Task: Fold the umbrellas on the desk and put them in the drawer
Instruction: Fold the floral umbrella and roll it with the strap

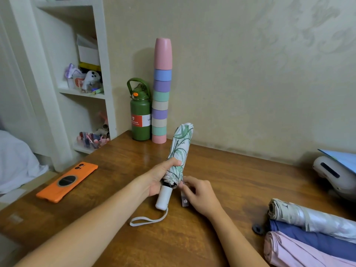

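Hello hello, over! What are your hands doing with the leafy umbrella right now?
Left hand grips white, green-leaf folded umbrella. Right hand pinches its closing strap. Three more umbrellas wait on the wooden desk. Nothing blocking.

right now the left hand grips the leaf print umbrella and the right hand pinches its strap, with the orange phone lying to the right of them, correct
Not quite. The head view shows the orange phone lying to the left of the hands, not the right. The rest holds: the left hand grips the leaf print umbrella and the right hand pinches its strap.
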A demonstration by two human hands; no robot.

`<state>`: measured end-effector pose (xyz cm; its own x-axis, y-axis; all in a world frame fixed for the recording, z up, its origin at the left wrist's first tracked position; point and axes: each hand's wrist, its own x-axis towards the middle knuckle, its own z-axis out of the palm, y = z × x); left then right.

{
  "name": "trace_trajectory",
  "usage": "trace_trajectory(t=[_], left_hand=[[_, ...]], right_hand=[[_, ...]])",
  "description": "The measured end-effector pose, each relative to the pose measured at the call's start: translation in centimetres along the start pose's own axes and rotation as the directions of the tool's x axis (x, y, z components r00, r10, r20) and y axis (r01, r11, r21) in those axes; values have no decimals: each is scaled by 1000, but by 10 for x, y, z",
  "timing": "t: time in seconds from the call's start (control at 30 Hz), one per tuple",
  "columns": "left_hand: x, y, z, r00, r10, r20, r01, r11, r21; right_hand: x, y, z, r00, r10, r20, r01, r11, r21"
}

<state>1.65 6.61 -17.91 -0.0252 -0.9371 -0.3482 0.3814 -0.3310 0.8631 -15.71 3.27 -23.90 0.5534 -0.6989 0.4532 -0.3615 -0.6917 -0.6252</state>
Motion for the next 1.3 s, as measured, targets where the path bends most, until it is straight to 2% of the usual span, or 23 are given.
trace_trajectory(t=[0.13, 0.23, 0.37, 0.43, 0.53, 0.67, 0.77, 0.87, 0.93, 1.03, 1.13, 1.23, 1.3], left_hand=[[0, 2, 1, 1000, 19, -11, -18, 998, 62], [-1, 5, -3, 999, 44, -6, -42, 986, 160], [-7, 7, -15, 989, 35, 147, -77, 953, 293], [-9, 5, -22, 975, -26, 219, -45, 948, 314], [-18, 1, -26, 943, -75, 323, -31, 950, 312], [-28, 3, -20, 925, -7, 381, -102, 959, 266], [-30, 16, -22, 939, 39, 341, -91, 986, 138], [-30, 27, -29, 955, 49, 293, -84, 990, 109], [-31, 27, -34, 962, 31, 273, -74, 986, 150], [-34, 22, -35, 973, 24, 229, -76, 972, 221], [-29, 18, -28, 995, 80, 57, -94, 946, 310], [-15, 7, -21, 972, 194, -129, -98, 843, 529], [-6, -1, -14, 938, 321, -130, -113, 639, 761]], right_hand=[[-1, 3, -1, 1000, -2, -2, 2, 1000, 27], [0, 11, -5, 979, 103, -175, -98, 995, 35], [3, 19, -3, 937, 205, -281, -202, 979, 39], [5, 22, -4, 902, 295, -315, -282, 955, 87], [7, 24, -4, 879, 365, -307, -356, 930, 88], [5, 8, -6, 926, 320, -198, -320, 947, 33], [0, 0, -5, 975, 198, -101, -207, 975, -82], [-1, 0, -5, 992, 88, -93, -91, 995, -33], [-1, 1, -8, 989, 133, -71, -126, 987, 96], [0, 1, -13, 966, 258, 31, -256, 923, 286], [0, 2, -13, 952, 293, 93, -306, 881, 361], [1, 2, -12, 936, 338, 101, -349, 843, 410], [2, 1, -14, 920, 382, 91, -381, 814, 438]])
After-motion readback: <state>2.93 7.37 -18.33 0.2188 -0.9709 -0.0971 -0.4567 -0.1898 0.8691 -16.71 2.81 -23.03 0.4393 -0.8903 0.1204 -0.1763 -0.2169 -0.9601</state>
